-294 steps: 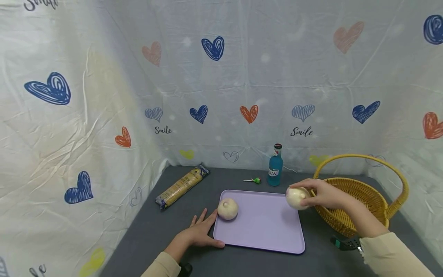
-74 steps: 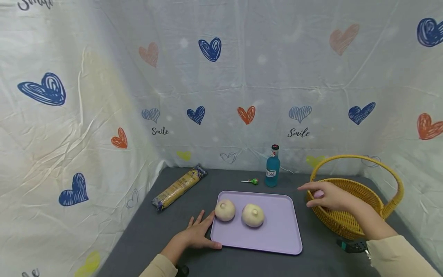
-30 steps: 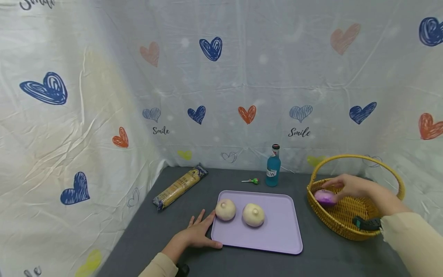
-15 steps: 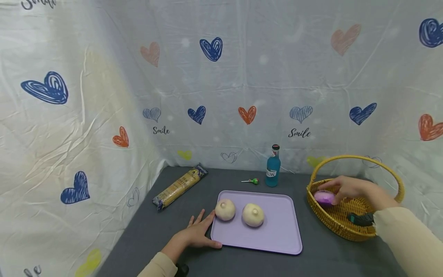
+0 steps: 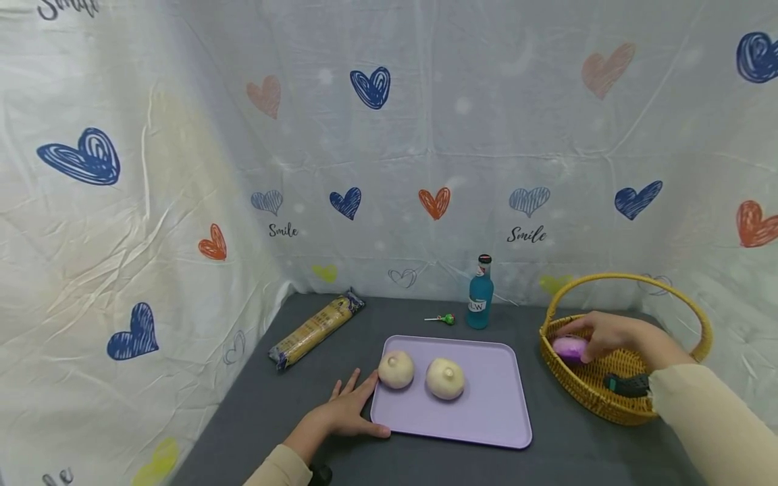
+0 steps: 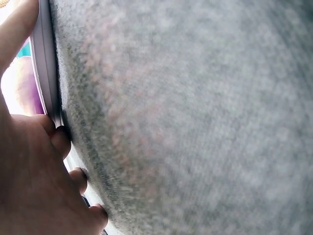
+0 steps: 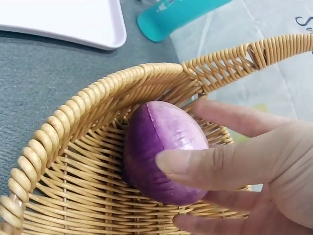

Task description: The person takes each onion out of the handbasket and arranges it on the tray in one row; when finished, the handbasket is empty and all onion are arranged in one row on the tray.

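My right hand point(image 5: 614, 336) reaches into the yellow wicker basket point(image 7: 68, 115), thumb and fingers around a glossy, round purple vegetable point(image 7: 164, 152) with a seam down its side. In the right wrist view the thumb lies across its near face. The vegetable rests against the basket's inner wall. My left hand point(image 5: 345, 410) lies spread on the table, its thumb and forefinger touching the left edge of a lilac tray point(image 5: 486, 412). On that tray sit two round, cream-white vegetables, one at the left point(image 5: 396, 369) and one nearer the middle point(image 5: 445, 379), each with a nub on top.
Behind the tray stand a blue bottle point(image 5: 480, 300) and a green-wrapped lollipop point(image 5: 448, 318). A long yellow packet point(image 5: 316, 329) that looks like noodles lies at the back left. The basket's tall handle point(image 5: 632, 275) arches over my right hand. A patterned curtain point(image 5: 462, 135) closes off the back.
The white vegetable my right hand held earlier now sits on the tray. That hand, later holding the purple vegetable at the basket's rim, has moved right and down inside. The left hand stays put.
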`<state>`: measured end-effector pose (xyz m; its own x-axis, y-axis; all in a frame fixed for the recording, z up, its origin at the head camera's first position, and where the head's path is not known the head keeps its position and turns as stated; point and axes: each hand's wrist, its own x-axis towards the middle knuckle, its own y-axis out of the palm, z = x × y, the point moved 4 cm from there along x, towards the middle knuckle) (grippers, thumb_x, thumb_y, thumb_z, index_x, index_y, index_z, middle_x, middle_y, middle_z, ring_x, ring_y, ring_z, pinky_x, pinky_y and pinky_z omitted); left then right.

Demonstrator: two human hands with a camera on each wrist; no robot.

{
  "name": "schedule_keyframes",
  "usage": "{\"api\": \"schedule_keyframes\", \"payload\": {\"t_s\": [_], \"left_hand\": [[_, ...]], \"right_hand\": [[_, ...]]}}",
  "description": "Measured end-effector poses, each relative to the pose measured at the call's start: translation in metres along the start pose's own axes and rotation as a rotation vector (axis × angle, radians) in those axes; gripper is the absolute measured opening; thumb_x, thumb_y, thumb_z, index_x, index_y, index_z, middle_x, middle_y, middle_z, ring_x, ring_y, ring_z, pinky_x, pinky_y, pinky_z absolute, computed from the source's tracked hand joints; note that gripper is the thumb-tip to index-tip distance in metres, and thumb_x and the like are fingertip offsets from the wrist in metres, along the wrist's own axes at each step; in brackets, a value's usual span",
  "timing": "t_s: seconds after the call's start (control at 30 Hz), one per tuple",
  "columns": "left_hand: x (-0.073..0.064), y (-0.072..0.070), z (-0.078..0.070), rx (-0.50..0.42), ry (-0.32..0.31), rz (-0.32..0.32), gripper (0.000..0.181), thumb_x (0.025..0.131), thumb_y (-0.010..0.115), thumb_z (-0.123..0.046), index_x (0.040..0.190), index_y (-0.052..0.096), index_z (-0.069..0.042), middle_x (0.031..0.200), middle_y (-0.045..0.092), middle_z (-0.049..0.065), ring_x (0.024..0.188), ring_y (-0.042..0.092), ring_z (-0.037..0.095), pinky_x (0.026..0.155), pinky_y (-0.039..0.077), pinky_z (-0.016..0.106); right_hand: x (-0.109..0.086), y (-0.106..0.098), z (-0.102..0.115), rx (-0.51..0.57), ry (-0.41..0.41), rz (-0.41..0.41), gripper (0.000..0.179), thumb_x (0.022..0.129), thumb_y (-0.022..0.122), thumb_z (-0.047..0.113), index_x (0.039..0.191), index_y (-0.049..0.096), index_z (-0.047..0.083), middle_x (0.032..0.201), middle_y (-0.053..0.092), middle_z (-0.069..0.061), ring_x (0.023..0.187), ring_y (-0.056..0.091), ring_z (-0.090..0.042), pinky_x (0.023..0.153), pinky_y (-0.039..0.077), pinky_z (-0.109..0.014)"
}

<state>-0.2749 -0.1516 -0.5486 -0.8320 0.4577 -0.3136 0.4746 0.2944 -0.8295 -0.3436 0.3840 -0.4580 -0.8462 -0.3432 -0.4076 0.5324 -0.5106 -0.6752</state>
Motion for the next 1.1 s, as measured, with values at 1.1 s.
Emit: {"api": "schedule_keyframes", "payload": {"t_s": [1.1], "left_hand": [[-0.004, -0.004, -0.004, -0.033, 0.012, 0.011, 0.124, 0.074, 0.070, -0.077, 0.164, 0.014, -0.012, 0.170, 0.015, 0.007, 0.157, -0.001, 0.040, 0.119, 0.000, 0.069]], "right_hand": [[-0.019, -0.009, 0.010, -0.052, -0.128, -0.087, 0.056, 0.086, 0.080, 0.015, 0.138, 0.062, 0.004, 0.126, 0.064, -0.021, 0.095, 0.055, -0.024, 0.073, 0.051, -0.031]]}}
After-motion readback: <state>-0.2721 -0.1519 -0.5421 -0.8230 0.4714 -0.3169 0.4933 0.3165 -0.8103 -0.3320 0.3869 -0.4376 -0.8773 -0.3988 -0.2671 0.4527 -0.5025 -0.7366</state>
